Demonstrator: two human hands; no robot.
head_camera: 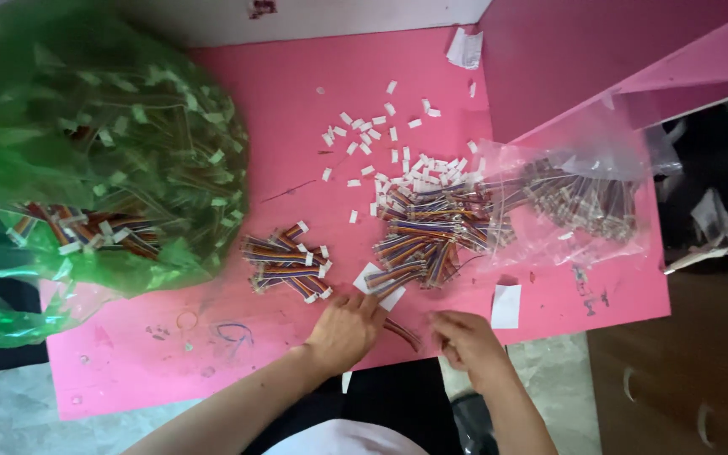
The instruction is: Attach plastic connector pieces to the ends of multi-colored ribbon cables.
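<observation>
Hands work at the near edge of the pink table: the left hand lies flat with fingers spread, tips touching a small white paper slip, while the right hand is curled narrow, and I cannot tell what it pinches. A single ribbon cable lies between them, close to the edge, so a careless sweep could likely knock it off. Just beyond, the big cable pile and the smaller cable bundle sit near enough to tangle, and the loose white connectors may scatter.
</observation>
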